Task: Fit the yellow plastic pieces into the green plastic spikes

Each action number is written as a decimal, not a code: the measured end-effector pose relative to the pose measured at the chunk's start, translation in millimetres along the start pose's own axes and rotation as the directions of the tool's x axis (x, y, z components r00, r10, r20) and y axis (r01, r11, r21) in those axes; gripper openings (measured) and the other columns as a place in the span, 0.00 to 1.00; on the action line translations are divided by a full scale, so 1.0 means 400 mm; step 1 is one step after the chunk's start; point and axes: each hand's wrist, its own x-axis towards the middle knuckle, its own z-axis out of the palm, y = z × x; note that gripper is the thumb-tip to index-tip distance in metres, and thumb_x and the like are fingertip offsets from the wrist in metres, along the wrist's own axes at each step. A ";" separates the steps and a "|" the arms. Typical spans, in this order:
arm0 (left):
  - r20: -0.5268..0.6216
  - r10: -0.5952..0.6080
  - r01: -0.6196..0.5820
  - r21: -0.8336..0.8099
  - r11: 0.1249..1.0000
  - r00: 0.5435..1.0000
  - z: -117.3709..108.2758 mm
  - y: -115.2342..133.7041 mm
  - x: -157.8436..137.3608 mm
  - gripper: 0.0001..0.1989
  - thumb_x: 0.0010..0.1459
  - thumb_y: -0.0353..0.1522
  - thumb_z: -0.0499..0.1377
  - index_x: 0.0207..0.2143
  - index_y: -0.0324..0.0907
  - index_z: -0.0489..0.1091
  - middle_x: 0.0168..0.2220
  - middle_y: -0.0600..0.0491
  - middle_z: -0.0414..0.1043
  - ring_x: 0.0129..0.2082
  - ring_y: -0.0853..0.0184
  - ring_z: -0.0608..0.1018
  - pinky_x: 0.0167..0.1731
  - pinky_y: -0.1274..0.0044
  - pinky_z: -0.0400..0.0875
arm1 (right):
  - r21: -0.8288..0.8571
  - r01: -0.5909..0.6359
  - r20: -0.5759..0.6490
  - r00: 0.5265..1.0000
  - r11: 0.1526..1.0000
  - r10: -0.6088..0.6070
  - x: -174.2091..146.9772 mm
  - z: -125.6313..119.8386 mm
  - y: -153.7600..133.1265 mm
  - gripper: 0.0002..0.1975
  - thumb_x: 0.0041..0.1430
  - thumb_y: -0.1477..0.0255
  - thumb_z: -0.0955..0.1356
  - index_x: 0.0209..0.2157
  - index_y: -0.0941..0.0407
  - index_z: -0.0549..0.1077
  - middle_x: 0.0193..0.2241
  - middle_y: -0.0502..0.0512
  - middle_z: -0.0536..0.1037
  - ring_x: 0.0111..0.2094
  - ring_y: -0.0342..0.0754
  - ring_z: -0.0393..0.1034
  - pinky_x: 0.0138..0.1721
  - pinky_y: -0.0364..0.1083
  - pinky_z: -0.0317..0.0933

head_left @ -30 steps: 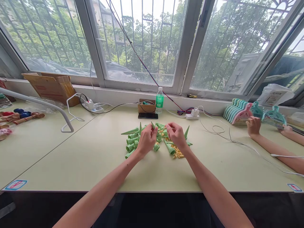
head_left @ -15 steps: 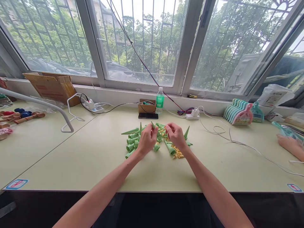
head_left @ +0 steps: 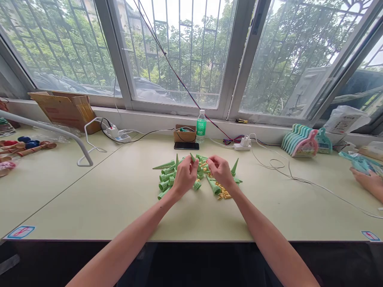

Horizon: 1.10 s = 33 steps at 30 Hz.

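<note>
My left hand (head_left: 186, 174) is closed around a green plastic cone (head_left: 193, 158), whose pointed tip sticks up past the fingers. Close beside it on the right, my right hand (head_left: 220, 171) pinches at the fingertips; a small yellow piece seems to show there, too small to make out well. Several green cones (head_left: 164, 186) lie heaped left of and under my left hand, their ribbed open ends toward me. Another green cone (head_left: 213, 186) lies between my hands. Small yellow plastic pieces (head_left: 224, 193) are piled below my right hand, and a green cone (head_left: 235, 167) stands upright to its right.
A phone (head_left: 186, 146), a small cardboard box (head_left: 184, 134) and a water bottle (head_left: 201, 126) stand behind the heap. Power strips (head_left: 242, 146) with cables lie along the wall. Toy dustpans (head_left: 302, 141) stand at right, near another person's hand (head_left: 366, 178). A white metal frame (head_left: 68, 135) juts in from the left.
My hands stay almost in place, the right fingertips shifting slightly. At the far right, the other person's hand has moved a little left with a blue-green item.
</note>
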 end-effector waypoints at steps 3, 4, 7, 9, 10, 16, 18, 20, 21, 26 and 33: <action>-0.003 0.003 -0.003 0.008 1.000 1.000 0.000 0.001 0.000 0.14 0.65 0.41 0.50 0.29 0.43 0.59 0.23 0.57 0.61 0.20 0.71 0.64 0.23 0.77 0.58 | -0.004 0.011 0.015 1.000 1.000 -0.011 -0.001 0.002 0.002 0.14 0.61 0.61 0.63 0.27 0.55 0.68 0.18 0.47 0.65 0.19 0.42 0.57 0.22 0.42 0.54; -0.005 0.004 -0.004 0.011 1.000 1.000 0.000 0.001 0.000 0.14 0.65 0.41 0.50 0.28 0.43 0.58 0.23 0.57 0.60 0.19 0.71 0.63 0.23 0.77 0.58 | -0.009 0.017 0.020 1.000 1.000 -0.017 -0.001 0.002 0.002 0.14 0.61 0.61 0.63 0.27 0.55 0.68 0.18 0.47 0.65 0.19 0.42 0.57 0.22 0.42 0.54; -0.007 0.007 -0.007 0.019 1.000 1.000 0.001 0.003 -0.001 0.14 0.65 0.40 0.50 0.28 0.43 0.57 0.22 0.57 0.60 0.19 0.72 0.63 0.23 0.77 0.58 | -0.026 0.037 0.043 0.998 0.999 -0.036 -0.003 0.003 -0.001 0.15 0.61 0.60 0.63 0.27 0.55 0.68 0.20 0.48 0.67 0.20 0.42 0.57 0.22 0.42 0.53; -0.007 0.010 -0.010 0.023 1.000 1.000 0.000 0.004 -0.001 0.14 0.65 0.40 0.50 0.28 0.43 0.57 0.22 0.57 0.60 0.19 0.72 0.63 0.23 0.77 0.58 | -0.036 0.043 0.061 0.997 0.998 -0.041 -0.004 0.004 -0.003 0.15 0.61 0.60 0.63 0.27 0.55 0.69 0.20 0.48 0.67 0.20 0.41 0.57 0.23 0.42 0.53; -0.006 0.011 -0.010 0.026 1.000 1.000 0.000 0.004 -0.001 0.14 0.65 0.40 0.50 0.28 0.43 0.57 0.23 0.57 0.60 0.19 0.71 0.63 0.23 0.77 0.58 | -0.040 0.045 0.068 0.997 0.998 -0.042 -0.005 0.004 -0.004 0.15 0.61 0.61 0.63 0.27 0.55 0.69 0.20 0.48 0.67 0.19 0.41 0.57 0.23 0.42 0.53; -0.009 0.019 -0.018 0.051 0.999 1.000 0.000 0.000 -0.001 0.15 0.65 0.39 0.50 0.27 0.43 0.55 0.23 0.57 0.59 0.20 0.71 0.64 0.24 0.77 0.58 | -0.044 0.055 0.081 0.995 0.998 -0.051 -0.005 0.005 -0.002 0.15 0.62 0.61 0.63 0.27 0.55 0.69 0.19 0.48 0.67 0.19 0.41 0.56 0.23 0.42 0.52; -0.015 0.030 -0.029 0.060 0.998 0.999 0.000 -0.001 0.000 0.15 0.65 0.39 0.50 0.26 0.43 0.54 0.24 0.57 0.60 0.21 0.71 0.64 0.24 0.77 0.58 | -0.048 0.062 0.081 0.995 0.997 -0.058 -0.005 0.005 0.001 0.15 0.62 0.60 0.63 0.27 0.56 0.69 0.19 0.48 0.67 0.19 0.41 0.56 0.23 0.42 0.52; -0.021 0.038 -0.036 0.066 0.997 0.999 0.001 -0.001 0.001 0.15 0.66 0.39 0.49 0.26 0.43 0.53 0.24 0.57 0.59 0.21 0.71 0.64 0.24 0.77 0.59 | -0.054 0.065 0.085 0.994 0.996 -0.061 -0.005 0.006 0.003 0.16 0.62 0.59 0.63 0.27 0.56 0.70 0.19 0.48 0.67 0.19 0.41 0.56 0.23 0.42 0.52; -0.024 0.041 -0.039 0.070 0.997 0.999 0.001 -0.002 0.002 0.15 0.66 0.39 0.49 0.26 0.43 0.53 0.24 0.56 0.59 0.21 0.71 0.65 0.24 0.77 0.59 | -0.057 0.066 0.087 0.994 0.996 -0.060 -0.005 0.006 0.004 0.16 0.62 0.59 0.63 0.27 0.56 0.70 0.19 0.48 0.67 0.19 0.41 0.56 0.23 0.42 0.52; -0.049 0.059 -0.055 0.086 0.995 0.997 0.001 -0.001 0.004 0.14 0.65 0.38 0.49 0.27 0.43 0.55 0.28 0.55 0.61 0.23 0.71 0.66 0.24 0.77 0.60 | -0.079 0.066 0.082 0.995 0.995 -0.060 -0.004 0.008 0.007 0.18 0.62 0.57 0.63 0.26 0.56 0.69 0.18 0.47 0.65 0.19 0.41 0.54 0.23 0.42 0.51; -0.006 0.009 -0.009 0.013 1.000 1.000 -0.008 0.017 0.001 0.13 0.65 0.40 0.50 0.30 0.43 0.58 0.22 0.59 0.59 0.16 0.74 0.60 0.21 0.78 0.56 | -0.124 0.096 0.097 0.992 0.988 -0.085 -0.004 0.009 0.010 0.23 0.63 0.55 0.61 0.20 0.56 0.65 0.16 0.46 0.58 0.20 0.41 0.49 0.25 0.43 0.47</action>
